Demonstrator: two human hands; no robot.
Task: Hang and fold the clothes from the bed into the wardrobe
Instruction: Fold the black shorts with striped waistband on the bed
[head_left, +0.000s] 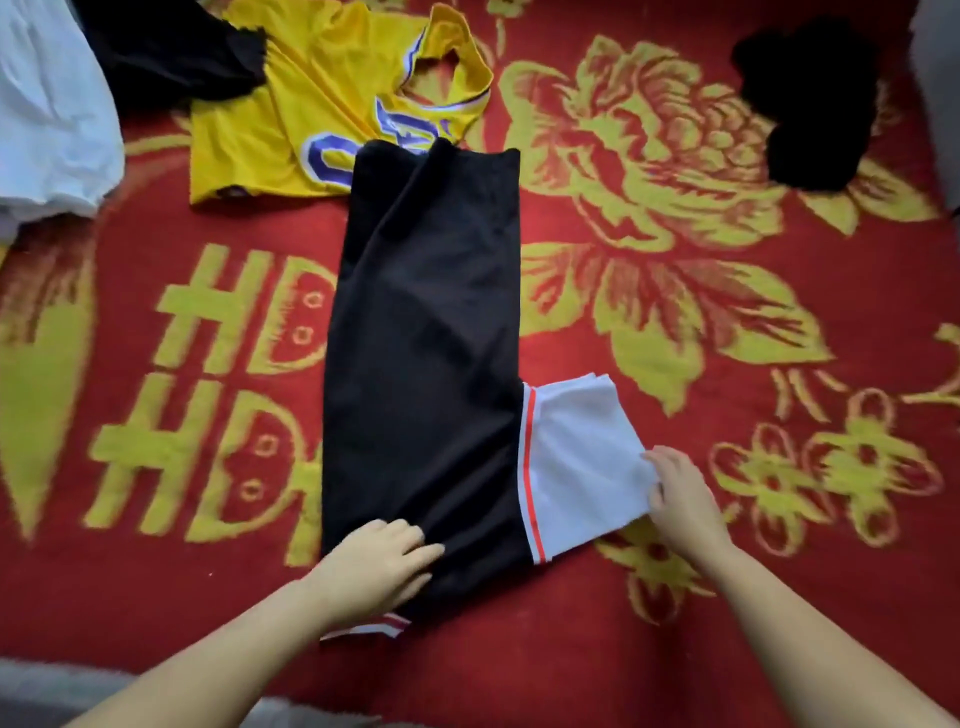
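While the fold is in hand: this one garment is partway through, and nothing in view has reached a wardrobe yet.
Black garment (421, 353): lies lengthwise down the middle of the red and yellow bedspread (727, 597), already narrowed into a long strip, its far end overlapping the yellow jersey.
White sleeve (576, 462): sticks out to the right near the near end, edged with a red-and-white stripe, not yet tucked in.
Left hand (382, 561): flat on the black cloth at the near corner, fingers fairly straight, pressing it down, gripping nothing.
Right hand (675, 493): at the sleeve's outer edge, fingertips on the white fabric; it looks like a light pinch, though I cannot tell for sure.
Still waiting: yellow jersey (311, 114) spread loose, black garment (171, 47) heaped over its top left corner, white cloth (52, 114) at far left, small dark bundle (810, 104) at upper right.
Judgement: early days; sleeve in, then fold up, then four more pieces.
Wardrobe: not in view.
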